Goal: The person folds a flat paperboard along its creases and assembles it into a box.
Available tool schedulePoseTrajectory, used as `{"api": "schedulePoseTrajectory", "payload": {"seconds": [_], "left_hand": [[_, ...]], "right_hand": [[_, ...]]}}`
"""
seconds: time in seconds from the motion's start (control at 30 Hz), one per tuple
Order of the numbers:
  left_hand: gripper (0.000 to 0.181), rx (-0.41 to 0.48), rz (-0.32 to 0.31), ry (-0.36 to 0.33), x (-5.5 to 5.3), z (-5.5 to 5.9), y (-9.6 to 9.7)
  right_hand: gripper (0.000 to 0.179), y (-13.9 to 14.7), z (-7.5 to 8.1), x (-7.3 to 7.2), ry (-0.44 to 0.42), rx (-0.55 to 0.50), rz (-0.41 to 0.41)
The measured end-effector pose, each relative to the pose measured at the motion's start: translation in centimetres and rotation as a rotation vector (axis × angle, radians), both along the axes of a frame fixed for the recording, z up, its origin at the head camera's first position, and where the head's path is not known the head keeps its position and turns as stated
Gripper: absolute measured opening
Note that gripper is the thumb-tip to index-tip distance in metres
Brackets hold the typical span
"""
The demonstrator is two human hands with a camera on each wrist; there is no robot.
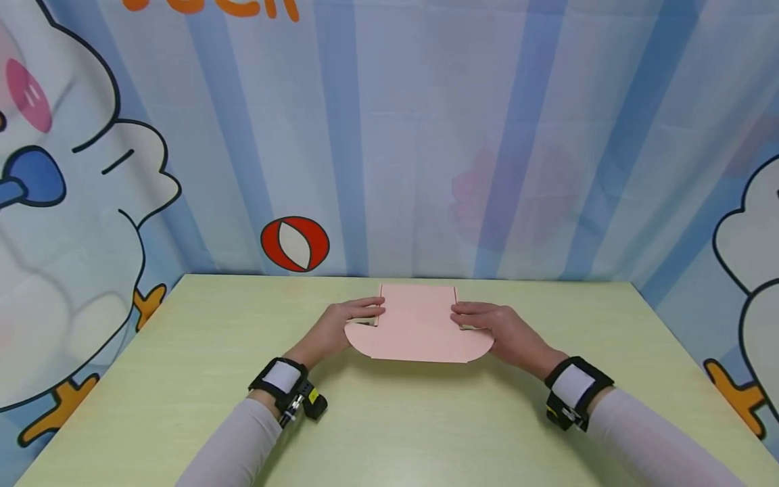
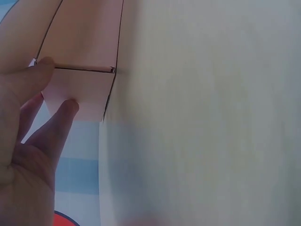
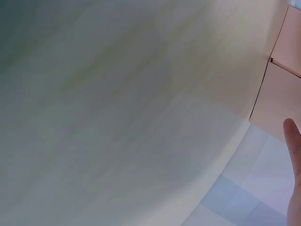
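A pink cardboard box sits toward the back of the table, with a wide, round-cornered flap along its near side. My left hand is at the box's left side, its straight fingers touching the wall near the flap. The left wrist view shows two fingertips against the side panel, close to a corner. On the opposite side, my right hand rests straight fingers against the right wall. The flap hides part of both hands. Only one digit of the right hand shows in the right wrist view, by the box panel.
The pale yellow-green table runs back to a blue-striped cloth backdrop printed with cartoon figures and a red-and-white ball. Each wrist wears a black strap with a small camera; the left strap is near the tabletop.
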State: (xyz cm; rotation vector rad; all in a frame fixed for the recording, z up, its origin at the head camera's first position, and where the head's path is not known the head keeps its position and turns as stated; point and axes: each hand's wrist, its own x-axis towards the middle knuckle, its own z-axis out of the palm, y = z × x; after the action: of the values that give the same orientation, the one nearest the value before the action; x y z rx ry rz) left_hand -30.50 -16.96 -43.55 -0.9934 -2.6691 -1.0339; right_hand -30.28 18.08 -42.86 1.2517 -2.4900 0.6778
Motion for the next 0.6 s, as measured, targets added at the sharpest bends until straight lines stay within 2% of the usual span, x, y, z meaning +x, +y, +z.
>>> {"api": "schedulePoseTrajectory", "payload": {"seconds": [0.17, 0.33, 0.6], "left_hand": [[0.051, -0.016, 0.009, -0.006, 0.00, 0.07, 0.05], [0.053, -0.025, 0.022, -0.023, -0.04, -0.01, 0.08], [0.052, -0.061, 0.034, -0.005, 0.09, 0.53, 0.21]], "right_hand": [[0.052, 0.12, -0.17, -0.14, 0.063, 0.006, 0.010], [0.049, 0.10, 0.00, -0.04, 0.081, 0.015, 0.012], [0.051, -0.02, 0.23, -0.02, 0.108, 0.040, 0.014]]}}
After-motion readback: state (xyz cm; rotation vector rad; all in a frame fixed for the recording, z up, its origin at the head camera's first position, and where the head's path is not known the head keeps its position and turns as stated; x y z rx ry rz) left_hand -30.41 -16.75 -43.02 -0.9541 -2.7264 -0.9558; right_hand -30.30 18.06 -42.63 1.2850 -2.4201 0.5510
